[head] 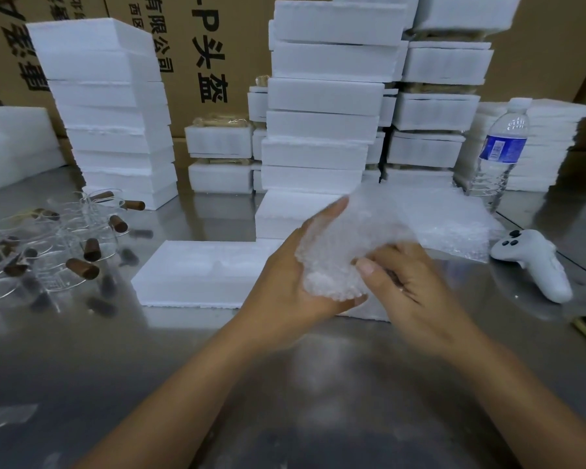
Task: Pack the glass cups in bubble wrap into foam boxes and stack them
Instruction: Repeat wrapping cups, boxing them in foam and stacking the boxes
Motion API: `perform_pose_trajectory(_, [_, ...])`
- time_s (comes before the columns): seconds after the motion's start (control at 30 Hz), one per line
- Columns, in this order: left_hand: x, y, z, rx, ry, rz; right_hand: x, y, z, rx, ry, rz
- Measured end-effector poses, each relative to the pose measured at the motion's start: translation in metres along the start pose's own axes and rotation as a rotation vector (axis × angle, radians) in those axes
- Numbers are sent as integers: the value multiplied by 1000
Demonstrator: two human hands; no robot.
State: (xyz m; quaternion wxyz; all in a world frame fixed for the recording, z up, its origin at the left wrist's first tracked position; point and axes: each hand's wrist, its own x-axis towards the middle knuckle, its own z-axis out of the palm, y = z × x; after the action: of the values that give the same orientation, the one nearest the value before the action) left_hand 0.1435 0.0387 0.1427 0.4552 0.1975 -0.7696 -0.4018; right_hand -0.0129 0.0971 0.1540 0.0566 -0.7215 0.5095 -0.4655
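My left hand (285,275) cups a bundle of bubble wrap (335,255) from the left and below. My right hand (410,282) presses on the same bundle from the right, thumb on the wrap. What the wrap holds is hidden. An open white foam box (200,272) lies flat on the steel table just left of my hands. More bubble wrap sheets (454,228) lie behind my right hand. Several glass cups with brown wooden handles (68,242) stand at the left.
Tall stacks of foam boxes (322,96) rise behind, with another stack (112,106) at the left. A water bottle (501,154) and a white controller (535,262) sit at the right. Cardboard cartons (210,45) wall the back.
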Motion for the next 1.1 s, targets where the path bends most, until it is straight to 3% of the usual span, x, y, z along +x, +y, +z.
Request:
perform_pose_trajectory(0.13, [2, 5, 4, 227, 81, -24, 0, 0, 2, -84, 59, -28])
perform_pose_trajectory(0.33, [1, 10, -3, 159, 102, -66, -3, -5, 6, -119, 250, -105])
perform_pose_trajectory(0.5, [-1, 9, -4, 187, 38, -69, -5, -12, 8, -33, 235, -135])
perform_pose_trajectory(0.73, [0, 11, -2, 274, 36, -2, -4, -16, 15, -138, 273, -190])
perform_pose_trajectory(0.97, [-3, 14, 0, 381, 34, 108, 1, -16, 9, 47, 269, -20])
perform_pose_trajectory(1.1, [-3, 16, 0, 457, 51, 132, 3, -14, 8, 283, 287, 183])
